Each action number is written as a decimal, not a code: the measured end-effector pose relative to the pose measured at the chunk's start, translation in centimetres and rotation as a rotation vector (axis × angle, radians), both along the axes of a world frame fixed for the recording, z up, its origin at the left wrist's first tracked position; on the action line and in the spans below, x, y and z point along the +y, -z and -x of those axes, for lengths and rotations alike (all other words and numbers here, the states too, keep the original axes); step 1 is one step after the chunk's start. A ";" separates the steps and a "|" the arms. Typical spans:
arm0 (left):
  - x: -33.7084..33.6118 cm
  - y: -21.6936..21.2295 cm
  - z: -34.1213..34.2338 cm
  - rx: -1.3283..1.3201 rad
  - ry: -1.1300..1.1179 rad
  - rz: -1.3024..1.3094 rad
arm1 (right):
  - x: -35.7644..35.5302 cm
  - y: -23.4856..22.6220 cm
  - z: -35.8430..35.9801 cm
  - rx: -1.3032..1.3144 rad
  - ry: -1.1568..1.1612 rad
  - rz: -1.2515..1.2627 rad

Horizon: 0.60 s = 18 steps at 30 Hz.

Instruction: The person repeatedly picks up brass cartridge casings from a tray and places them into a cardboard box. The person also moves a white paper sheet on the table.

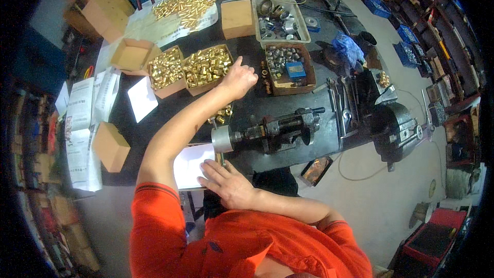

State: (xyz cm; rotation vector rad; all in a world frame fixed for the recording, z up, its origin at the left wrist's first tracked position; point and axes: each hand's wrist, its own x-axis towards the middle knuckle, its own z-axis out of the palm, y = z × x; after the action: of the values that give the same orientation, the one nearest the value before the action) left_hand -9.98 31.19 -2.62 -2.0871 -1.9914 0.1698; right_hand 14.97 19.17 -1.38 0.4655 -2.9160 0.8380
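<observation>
Fixture (280, 131) lies crosswise, drum (222, 138) leftward.

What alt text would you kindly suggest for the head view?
A person in a red shirt works at a dark table, left hand beside a box of brass parts, right hand at the edge of a white sheet near a dark metal fixture. Wrenches lie to the right, newspaper to the left.
</observation>
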 end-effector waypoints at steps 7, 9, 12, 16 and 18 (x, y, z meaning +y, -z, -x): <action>2.3 0.2 1.9 -0.051 -0.087 -0.140 | -0.2 -0.1 -0.2 0.034 0.016 -0.008; 3.1 -1.0 0.4 -0.386 -0.256 -0.114 | -0.2 0.2 0.0 0.049 0.024 -0.015; 3.9 -0.8 -1.0 -0.705 -0.404 -0.114 | 0.0 0.0 0.0 0.020 0.011 -0.027; 5.2 0.3 -0.9 -0.836 -0.497 -0.059 | 0.1 0.0 -0.1 0.020 0.014 -0.014; 5.4 1.8 0.4 -0.840 -0.461 -0.101 | -0.1 0.0 0.0 0.024 0.009 -0.007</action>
State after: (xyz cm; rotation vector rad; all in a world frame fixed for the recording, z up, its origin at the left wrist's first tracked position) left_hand -10.39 36.62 -4.40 -1.7343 -2.8348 -0.8420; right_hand 14.96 19.09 -1.36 0.4601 -2.8982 0.8153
